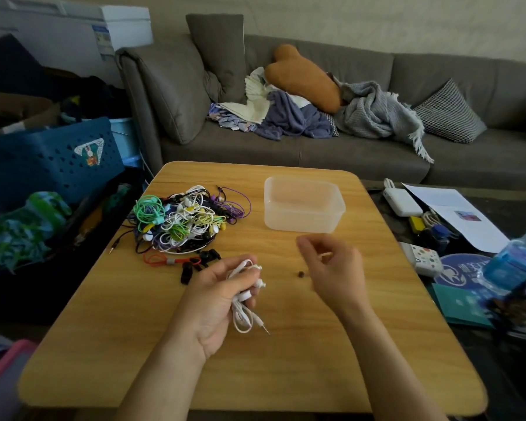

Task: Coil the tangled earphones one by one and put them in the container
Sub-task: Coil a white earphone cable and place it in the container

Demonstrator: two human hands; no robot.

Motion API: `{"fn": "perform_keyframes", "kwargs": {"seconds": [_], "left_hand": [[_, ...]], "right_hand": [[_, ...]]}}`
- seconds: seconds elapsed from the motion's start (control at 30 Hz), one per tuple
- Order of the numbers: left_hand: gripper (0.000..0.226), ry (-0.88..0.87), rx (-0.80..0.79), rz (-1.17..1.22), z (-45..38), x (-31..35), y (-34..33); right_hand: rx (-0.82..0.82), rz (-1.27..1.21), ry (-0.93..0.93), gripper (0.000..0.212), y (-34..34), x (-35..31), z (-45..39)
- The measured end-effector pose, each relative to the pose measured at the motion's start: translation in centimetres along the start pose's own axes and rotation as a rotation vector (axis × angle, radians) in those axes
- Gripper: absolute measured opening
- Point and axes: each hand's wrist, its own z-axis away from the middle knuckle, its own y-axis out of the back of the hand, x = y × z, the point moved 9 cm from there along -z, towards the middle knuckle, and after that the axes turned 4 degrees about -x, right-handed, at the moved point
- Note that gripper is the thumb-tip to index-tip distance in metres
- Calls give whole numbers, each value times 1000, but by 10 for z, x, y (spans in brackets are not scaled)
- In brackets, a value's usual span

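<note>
A tangled pile of earphones (pixel 186 220) in green, white, purple, yellow and black lies at the table's far left. In front of it lie orange-and-black earphones (pixel 179 262). My left hand (pixel 222 296) is closed around a bundle of white earphones (pixel 243 311); cable loops and the jack plug hang below my fingers. My right hand (pixel 331 265) hovers to the right, fingers curled loosely, with something thin and white between fingertips that I cannot identify. A clear plastic container (pixel 304 208) stands beyond it, with nothing visible inside.
A small dark speck (pixel 300 273) lies on the wooden table (pixel 286 375) between my hands. A side table on the right holds papers (pixel 456 217), chargers and a water bottle (pixel 516 262). A grey sofa (pixel 316 147) stands behind; blue baskets (pixel 49 159) at left.
</note>
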Motion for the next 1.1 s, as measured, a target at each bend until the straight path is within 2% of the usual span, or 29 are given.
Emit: {"fn": "perform_keyframes", "kwargs": {"seconds": [0.07, 0.1, 0.17, 0.23, 0.3, 0.4, 0.5, 0.6, 0.67, 0.77, 0.83, 0.97, 1.1], "left_hand": [[37, 1, -9, -2, 2, -1, -1], [36, 1, -13, -9, 2, -1, -1], [26, 2, -16, -24, 3, 0, 0], [17, 4, -20, -27, 3, 0, 1], [16, 10, -35, -19, 4, 0, -1], [16, 18, -59, -9, 6, 0, -2], [27, 3, -47, -4, 7, 2, -1], [32, -17, -29, 10, 6, 3, -1], [25, -29, -23, 22, 6, 3, -1], [29, -68, -3, 8, 4, 4, 3], [30, -89, -3, 9, 4, 6, 3], [25, -123, -81, 34, 4, 9, -8], [23, -193, -85, 10, 7, 14, -13]], "right_hand": [[167, 340, 88, 14, 16, 1, -5], [198, 418, 109, 17, 17, 2, -7], [176, 532, 66, 18, 13, 8, -11], [93, 668, -67, 18, 6, 21, -12], [38, 730, -153, 18, 2, 30, -12], [-21, 721, -178, 13, -2, 35, -12], [11, 693, -165, 8, -1, 32, -11], [163, 490, -27, 7, 5, 14, -7], [208, 176, 32, 10, 7, -1, -3], [64, -399, -86, 13, -12, -10, 7], [-32, -625, -174, 20, -27, -8, 18], [-164, -894, -378, 21, -53, 2, 32], [-250, -1035, -445, 24, -66, -2, 37]]}}
